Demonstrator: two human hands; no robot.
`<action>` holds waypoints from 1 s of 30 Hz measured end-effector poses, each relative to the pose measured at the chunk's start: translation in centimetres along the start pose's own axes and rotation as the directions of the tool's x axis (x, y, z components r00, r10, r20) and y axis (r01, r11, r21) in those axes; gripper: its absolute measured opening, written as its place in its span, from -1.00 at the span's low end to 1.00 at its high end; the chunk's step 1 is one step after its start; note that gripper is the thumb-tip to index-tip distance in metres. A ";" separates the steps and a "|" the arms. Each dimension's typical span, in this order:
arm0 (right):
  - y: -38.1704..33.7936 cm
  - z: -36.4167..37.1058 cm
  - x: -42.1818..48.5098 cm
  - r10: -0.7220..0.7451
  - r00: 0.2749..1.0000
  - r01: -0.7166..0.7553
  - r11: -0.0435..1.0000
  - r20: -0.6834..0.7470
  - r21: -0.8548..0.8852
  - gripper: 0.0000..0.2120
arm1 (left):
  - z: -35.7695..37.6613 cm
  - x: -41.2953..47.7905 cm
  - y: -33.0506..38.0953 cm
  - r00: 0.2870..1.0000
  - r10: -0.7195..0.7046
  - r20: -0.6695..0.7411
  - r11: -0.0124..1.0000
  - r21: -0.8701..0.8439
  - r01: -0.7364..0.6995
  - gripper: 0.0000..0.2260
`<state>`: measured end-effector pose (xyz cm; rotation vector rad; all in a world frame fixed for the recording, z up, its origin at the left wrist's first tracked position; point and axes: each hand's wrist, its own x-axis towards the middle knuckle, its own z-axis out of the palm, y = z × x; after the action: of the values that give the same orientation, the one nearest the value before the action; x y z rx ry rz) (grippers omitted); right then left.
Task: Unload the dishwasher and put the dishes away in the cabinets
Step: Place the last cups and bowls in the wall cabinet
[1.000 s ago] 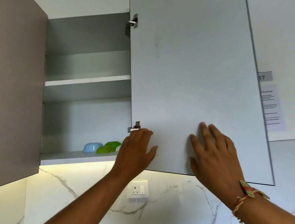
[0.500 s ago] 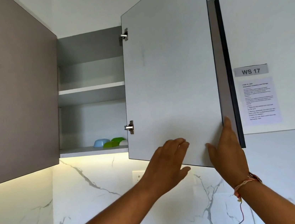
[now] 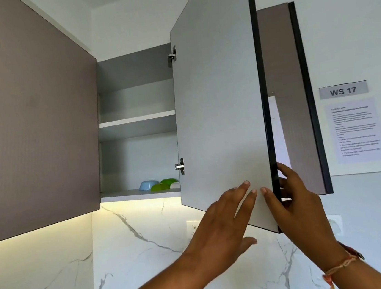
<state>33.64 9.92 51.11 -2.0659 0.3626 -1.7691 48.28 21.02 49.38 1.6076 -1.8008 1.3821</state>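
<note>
The wall cabinet's light grey door stands open, hinged at its left edge, with its dark free edge toward me. My left hand lies flat with straight fingers on the door's inner face near the lower corner. My right hand grips the free edge, thumb on the inner face and fingers round the outer side. On the lower shelf sit an upturned blue bowl, green bowls and a white dish partly hidden by the door.
The upper shelf holds nothing I can see. A brown cabinet door juts out on the left. Another open door stands behind the grey one. A "WS 17" label and printed sheet hang on the right wall above the marble backsplash.
The door has swung so its free edge faces me more. My right hand went from flat on the panel to gripping the edge. My left hand slid right along the inner face.
</note>
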 end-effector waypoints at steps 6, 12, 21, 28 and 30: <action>-2.3 2.7 -1.8 -0.144 0.988 0.135 0.981 0.055 0.139 -0.49 | -2.6 -3.1 -1.5 0.994 -0.090 -0.053 0.993 0.078 0.094 -0.15; -4.3 7.4 -3.0 -0.246 0.959 0.208 0.947 0.140 0.244 -0.50 | -5.5 -6.5 -4.3 0.974 -0.155 -0.166 0.950 0.247 0.194 -0.14; -6.5 15.6 -3.9 -0.414 0.840 0.387 0.910 0.351 0.149 -0.54 | -9.7 -11.0 -8.4 0.989 -0.127 -0.078 0.801 0.581 0.148 -0.16; -6.4 22.4 -1.9 -0.598 0.683 0.694 0.711 0.420 -0.116 -0.38 | -11.6 -14.7 -14.0 0.977 -0.212 -0.016 0.715 0.679 0.167 -0.39; -6.5 24.3 -1.2 -0.608 0.656 0.730 0.662 0.446 -0.171 -0.35 | -11.4 -15.9 -15.9 0.972 -0.233 0.002 0.705 0.689 0.168 -0.41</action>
<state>56.93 19.33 50.05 -3.0038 -0.3092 -1.7052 63.38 41.13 48.82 2.1675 -1.1249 2.0375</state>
